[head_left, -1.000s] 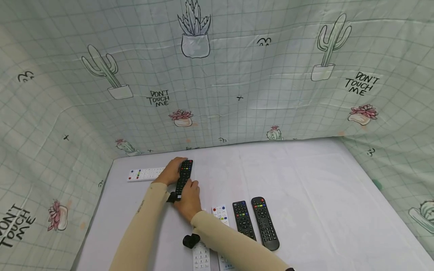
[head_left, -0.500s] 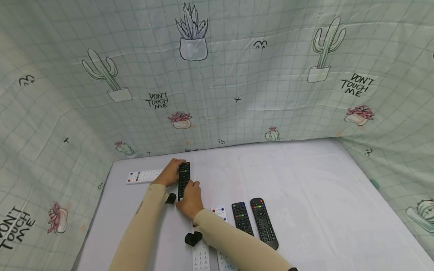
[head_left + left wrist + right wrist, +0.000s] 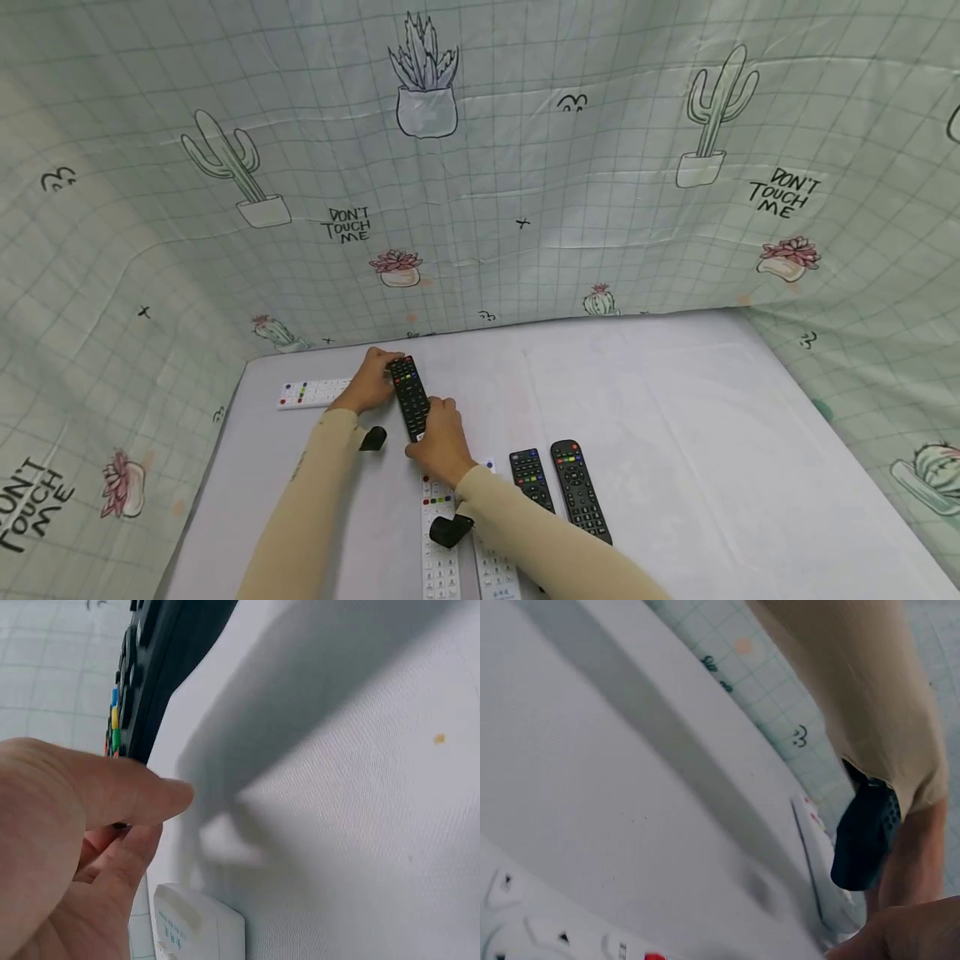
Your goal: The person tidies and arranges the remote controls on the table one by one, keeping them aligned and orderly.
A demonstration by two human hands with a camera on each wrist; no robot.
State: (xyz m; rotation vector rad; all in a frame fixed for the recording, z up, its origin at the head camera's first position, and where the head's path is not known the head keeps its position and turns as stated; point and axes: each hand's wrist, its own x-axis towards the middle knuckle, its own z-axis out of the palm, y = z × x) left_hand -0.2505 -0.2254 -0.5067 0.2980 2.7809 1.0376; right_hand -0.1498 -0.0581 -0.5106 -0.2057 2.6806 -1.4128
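A black remote control [image 3: 409, 396] with coloured buttons is held between both hands, its top end leaning left in the head view. My left hand [image 3: 367, 383] grips the top end by its left edge; in the left wrist view the thumb [image 3: 142, 791] and fingers pinch around this end, and a shadow falls on the table below. My right hand [image 3: 441, 442] holds the lower end, with the thumb and fingers at its sides. A white remote control [image 3: 313, 393] lies crosswise left of my left hand, partly hidden by it.
On the white table [image 3: 675, 417], two white remotes, one a left white remote [image 3: 439, 542], lie under or beside my right forearm. To their right are a shorter black remote [image 3: 532, 477] and a longer black remote [image 3: 581, 492]. A patterned cloth [image 3: 487, 167] hangs around the back and sides.
The black remote has turned from leaning right to leaning left at its top. My right hand has shifted right with the lower end, uncovering more of a white remote.
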